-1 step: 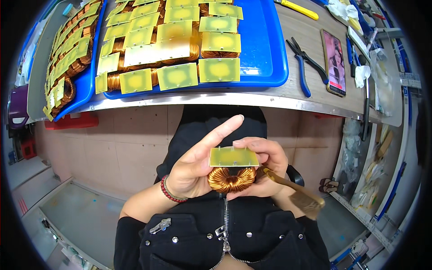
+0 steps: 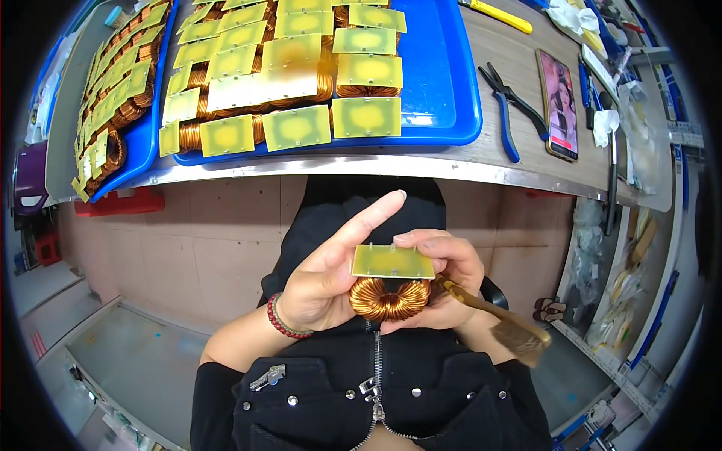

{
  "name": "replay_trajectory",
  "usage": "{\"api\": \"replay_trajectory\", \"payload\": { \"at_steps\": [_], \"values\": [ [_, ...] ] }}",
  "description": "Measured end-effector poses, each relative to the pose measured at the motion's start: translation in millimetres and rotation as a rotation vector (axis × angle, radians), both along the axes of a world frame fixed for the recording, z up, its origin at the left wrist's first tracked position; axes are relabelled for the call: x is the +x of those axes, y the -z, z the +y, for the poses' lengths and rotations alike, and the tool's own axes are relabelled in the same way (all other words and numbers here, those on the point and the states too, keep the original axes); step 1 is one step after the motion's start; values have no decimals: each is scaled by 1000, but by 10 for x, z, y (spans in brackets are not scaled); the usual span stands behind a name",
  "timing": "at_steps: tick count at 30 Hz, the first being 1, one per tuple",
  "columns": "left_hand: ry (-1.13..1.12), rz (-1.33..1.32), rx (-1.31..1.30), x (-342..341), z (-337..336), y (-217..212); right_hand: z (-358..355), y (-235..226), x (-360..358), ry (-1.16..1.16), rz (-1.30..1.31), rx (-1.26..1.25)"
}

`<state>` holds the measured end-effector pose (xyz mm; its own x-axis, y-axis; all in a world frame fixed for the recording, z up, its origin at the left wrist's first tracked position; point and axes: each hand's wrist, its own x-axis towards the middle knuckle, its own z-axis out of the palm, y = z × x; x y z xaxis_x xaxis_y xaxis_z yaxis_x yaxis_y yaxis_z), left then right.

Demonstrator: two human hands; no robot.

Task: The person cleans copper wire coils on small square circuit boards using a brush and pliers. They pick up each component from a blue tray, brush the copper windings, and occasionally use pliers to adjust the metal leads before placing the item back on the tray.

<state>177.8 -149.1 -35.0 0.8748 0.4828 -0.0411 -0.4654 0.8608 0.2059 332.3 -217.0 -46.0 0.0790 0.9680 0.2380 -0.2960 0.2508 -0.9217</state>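
Observation:
In front of my chest I hold a ring-shaped copper coil (image 2: 390, 302) with a flat yellow-green board (image 2: 394, 262) on its top. Small pins stick up along the board's edges. My left hand (image 2: 320, 282) grips the coil's left side, thumb against it, while its index finger points out and away. My right hand (image 2: 451, 274) has its fingertips on the board's far right corner and closes round the coil's right side. A brush (image 2: 496, 316) with a wooden handle and brown bristles also sits in my right hand, slanting down to the right. The palm-side fingers are partly hidden.
Blue trays (image 2: 444, 90) of similar coils with boards stand on the table (image 2: 496, 161), beyond its metal front edge. To their right lie pliers (image 2: 511, 105), a phone (image 2: 558, 105) and a yellow-handled tool (image 2: 500, 15). Shelves (image 2: 647, 316) stand at the far right.
The coil with its board has shifted slightly to the right. The brush's bristle end has swung a little to the right too.

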Motion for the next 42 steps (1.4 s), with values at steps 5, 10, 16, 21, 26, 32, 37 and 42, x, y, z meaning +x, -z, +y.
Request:
{"api": "replay_trajectory", "payload": {
  "at_steps": [5,10,16,21,26,32,37,42],
  "values": [
    [-90,95,122,16,-37,-8,58,-8,38,127,-212,164],
    [-302,381,529,48,-33,45,54,-72,32,228,-403,248],
    [-151,554,631,18,36,-222,85,25,-2,315,-640,381],
    [-156,362,307,-1,33,-144,99,-17,38,358,-667,303],
    [-138,332,204,-13,-2,-80,71,9,111,260,-511,132],
    [-52,182,99,-23,3,-76,100,74,89,108,-357,119],
    [-168,131,194,-16,-16,-70,130,45,-10,104,-139,151],
    [-289,507,675,-1,41,-17,132,-3,27,185,-346,180]
  ]
}}
